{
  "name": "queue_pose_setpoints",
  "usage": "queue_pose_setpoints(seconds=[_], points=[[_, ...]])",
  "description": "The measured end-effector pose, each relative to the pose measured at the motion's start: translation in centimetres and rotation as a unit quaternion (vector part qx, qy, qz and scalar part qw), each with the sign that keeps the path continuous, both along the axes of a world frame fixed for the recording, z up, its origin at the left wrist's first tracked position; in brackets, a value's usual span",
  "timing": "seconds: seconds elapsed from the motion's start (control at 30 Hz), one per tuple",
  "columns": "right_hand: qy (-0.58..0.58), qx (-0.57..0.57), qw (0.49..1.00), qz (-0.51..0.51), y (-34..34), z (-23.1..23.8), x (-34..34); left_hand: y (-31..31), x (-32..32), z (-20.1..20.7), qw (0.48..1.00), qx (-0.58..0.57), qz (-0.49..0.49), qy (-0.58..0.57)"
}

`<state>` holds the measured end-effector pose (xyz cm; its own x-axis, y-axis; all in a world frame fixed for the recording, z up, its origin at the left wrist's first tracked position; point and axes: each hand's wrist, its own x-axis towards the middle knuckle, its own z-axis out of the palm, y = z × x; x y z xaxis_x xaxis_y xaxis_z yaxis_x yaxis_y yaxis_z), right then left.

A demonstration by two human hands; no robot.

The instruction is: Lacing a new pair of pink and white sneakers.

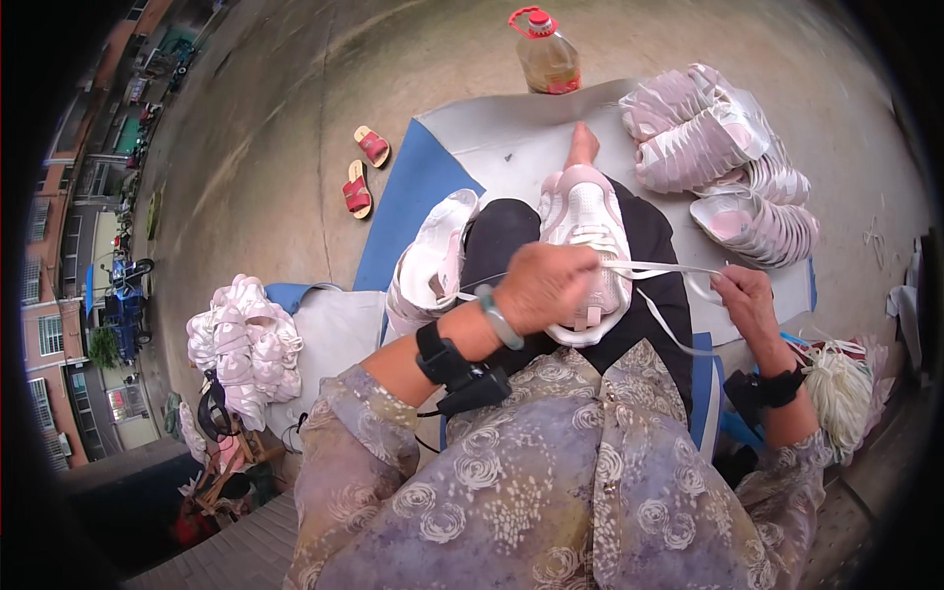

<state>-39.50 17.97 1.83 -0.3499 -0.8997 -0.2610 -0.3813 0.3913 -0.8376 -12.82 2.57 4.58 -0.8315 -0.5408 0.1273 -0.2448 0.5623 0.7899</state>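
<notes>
White, flat and ribbon-like, the shoelace point(657, 265) is pinched in your right hand point(749, 303); your left hand point(546, 288) curls inward, its hold too hidden to tell. Beneath that left hand sits the sneaker upper point(585, 211), rounded, mesh-textured white with pale-pink panels.
</notes>
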Motion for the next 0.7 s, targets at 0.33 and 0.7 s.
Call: queue_pose_setpoints(seconds=[0.33, 0.7], points=[[0.101, -0.122, 0.976, 0.15, 2.3, 4.8, 3.5, -1.3, 2.6, -4.3, 0.996, -0.008, 0.081, -0.029], [-0.08, -0.08, 0.99, 0.08, 2.3, 5.6, 3.6, -0.3, 0.5, -3.8, 0.979, -0.152, 0.056, -0.122]])
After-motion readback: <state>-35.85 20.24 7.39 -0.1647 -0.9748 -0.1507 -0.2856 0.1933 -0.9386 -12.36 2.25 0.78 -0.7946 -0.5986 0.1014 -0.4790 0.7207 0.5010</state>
